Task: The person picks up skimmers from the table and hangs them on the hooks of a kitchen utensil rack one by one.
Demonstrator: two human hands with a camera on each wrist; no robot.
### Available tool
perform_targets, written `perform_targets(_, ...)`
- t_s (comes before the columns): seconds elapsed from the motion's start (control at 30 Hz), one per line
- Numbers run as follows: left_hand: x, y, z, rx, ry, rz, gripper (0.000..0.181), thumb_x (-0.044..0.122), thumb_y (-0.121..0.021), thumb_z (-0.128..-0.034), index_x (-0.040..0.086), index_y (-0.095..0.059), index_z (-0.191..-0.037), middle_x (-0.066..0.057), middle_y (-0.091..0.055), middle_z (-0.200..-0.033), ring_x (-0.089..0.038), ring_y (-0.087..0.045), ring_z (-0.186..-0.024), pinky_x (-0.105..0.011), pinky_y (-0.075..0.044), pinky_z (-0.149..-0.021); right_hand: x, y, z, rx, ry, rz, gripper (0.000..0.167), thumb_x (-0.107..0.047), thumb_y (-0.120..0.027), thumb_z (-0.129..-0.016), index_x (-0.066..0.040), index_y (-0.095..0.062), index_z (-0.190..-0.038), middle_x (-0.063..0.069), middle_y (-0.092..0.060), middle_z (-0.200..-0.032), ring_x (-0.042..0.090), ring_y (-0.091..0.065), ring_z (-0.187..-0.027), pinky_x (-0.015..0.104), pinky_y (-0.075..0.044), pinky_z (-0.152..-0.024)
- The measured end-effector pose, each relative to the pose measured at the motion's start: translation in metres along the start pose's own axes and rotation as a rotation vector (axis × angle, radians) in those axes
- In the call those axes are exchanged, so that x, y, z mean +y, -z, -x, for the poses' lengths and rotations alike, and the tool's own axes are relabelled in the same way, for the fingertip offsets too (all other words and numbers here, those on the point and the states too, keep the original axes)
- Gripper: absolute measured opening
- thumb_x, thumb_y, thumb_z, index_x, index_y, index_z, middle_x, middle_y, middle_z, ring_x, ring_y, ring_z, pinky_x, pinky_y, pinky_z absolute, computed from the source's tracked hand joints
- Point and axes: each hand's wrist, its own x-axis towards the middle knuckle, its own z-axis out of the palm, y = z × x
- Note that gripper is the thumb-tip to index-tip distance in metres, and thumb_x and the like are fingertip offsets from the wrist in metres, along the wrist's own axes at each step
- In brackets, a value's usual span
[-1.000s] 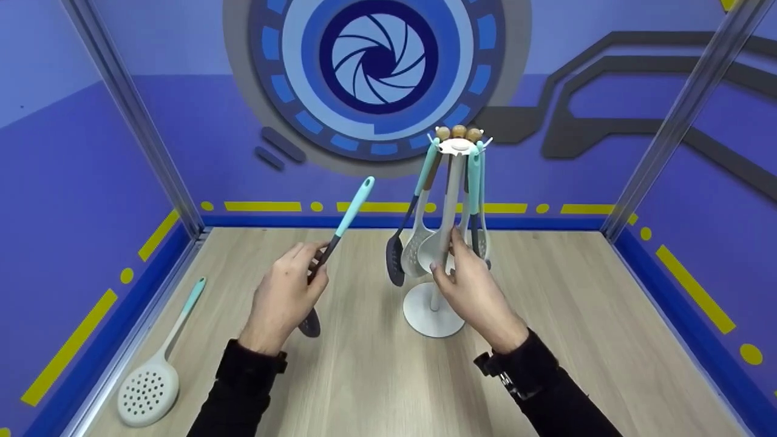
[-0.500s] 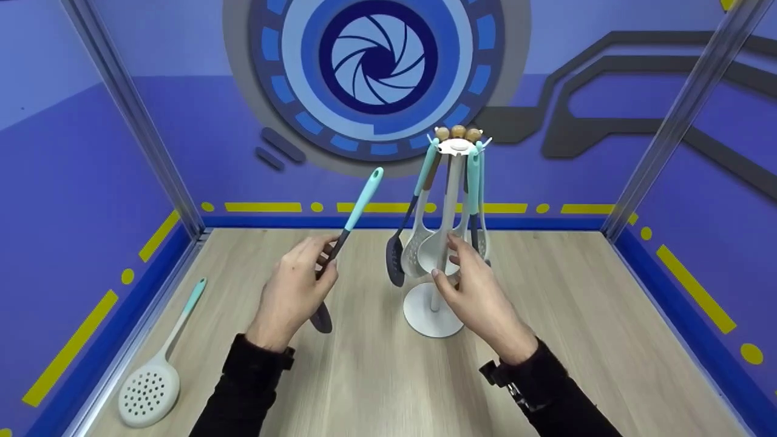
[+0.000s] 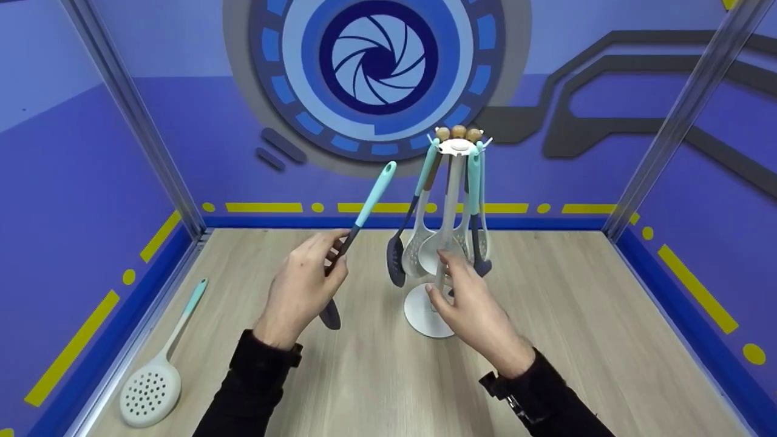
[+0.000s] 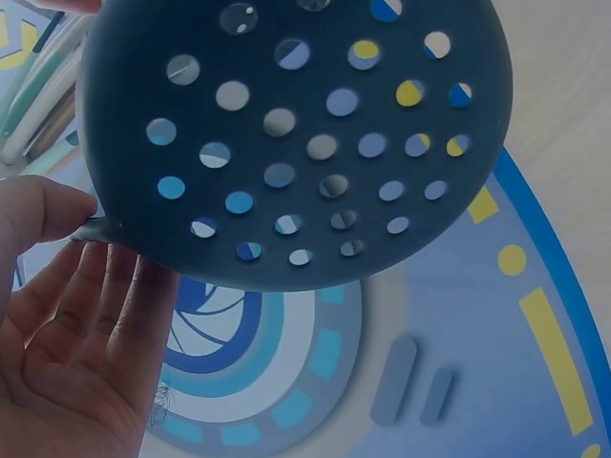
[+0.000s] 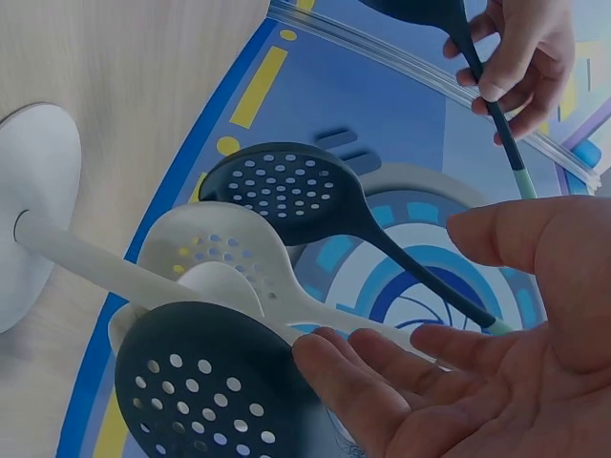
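In the head view my left hand (image 3: 303,282) pinches the dark neck of a slotted skimmer (image 3: 373,197), whose mint handle tilts up and to the right. Its round, perforated head (image 4: 296,143) fills the top of the left wrist view. My right hand (image 3: 476,309) is beside the lower post of a white utensil stand (image 3: 428,312), thumb and fingers spread apart. The right wrist view shows that hand (image 5: 496,372) holding nothing, close to a hanging dark skimmer (image 5: 205,391). Several dark and pale utensils with mint or wooden handles hang from the stand's top ring.
A pale skimmer (image 3: 150,391) with a mint handle lies on the wooden table (image 3: 376,382) at the left. Blue printed panels (image 3: 200,152) and metal corner posts enclose the table at the back and sides.
My left hand has moved right and slightly up, bringing the skimmer nearer the stand. The right hand has dropped lower along the post, its fingers coming away. The stand has stayed in place.
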Motion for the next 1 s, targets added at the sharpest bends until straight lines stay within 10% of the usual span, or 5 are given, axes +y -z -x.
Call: perform_targets(1.0,0.032,-0.005,-0.016,0.029,-0.102,0.052,0.040,0.011,-0.066,-0.0925,0.017,-0.063,-0.131,0.007,-0.066,-0.107,-0.003,-0.064,-0.092,-0.020,-0.055,-0.071,0.011,-0.022,0.019,0.037,0.204,0.285,0.056,-0.032,-0.068,-0.094,-0.017,-0.051,-0.145,0.000,-0.058,-0.136,0.018,-0.058,-0.122,0.037,-0.050,-0.096)
